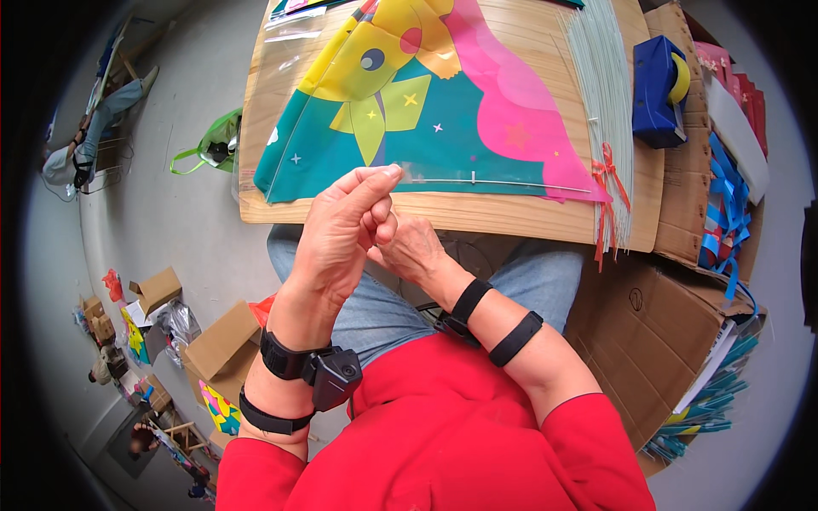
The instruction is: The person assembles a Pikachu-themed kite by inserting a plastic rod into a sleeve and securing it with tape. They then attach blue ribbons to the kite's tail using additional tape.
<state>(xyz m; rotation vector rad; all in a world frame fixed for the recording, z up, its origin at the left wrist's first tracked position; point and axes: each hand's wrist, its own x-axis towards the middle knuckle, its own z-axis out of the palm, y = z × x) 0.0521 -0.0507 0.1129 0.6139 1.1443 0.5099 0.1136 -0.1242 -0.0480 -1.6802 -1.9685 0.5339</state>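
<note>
A triangular printed sheet (443, 128), kite-like, in teal, pink and yellow with a cartoon figure, lies on the wooden table. Along its near edge runs a thin pale rod (520, 183) with a small white fitting on it. My left hand (336, 226) is closed over the table's near edge, thumb and forefinger pressed together by the rod's left end. A clear shiny patch (417, 175) shows beside those fingertips; whether they grip it is unclear. Below and behind it, my right hand (413, 249) has curled fingers, partly hidden by the left hand.
A bundle of thin white rods (601, 94) tied with red ribbon lies along the table's right side. A blue tape dispenser (658, 94) stands beyond it on a cardboard box (686, 187). A green bag (223, 140) hangs at the left edge; cartons (223, 349) stand lower left.
</note>
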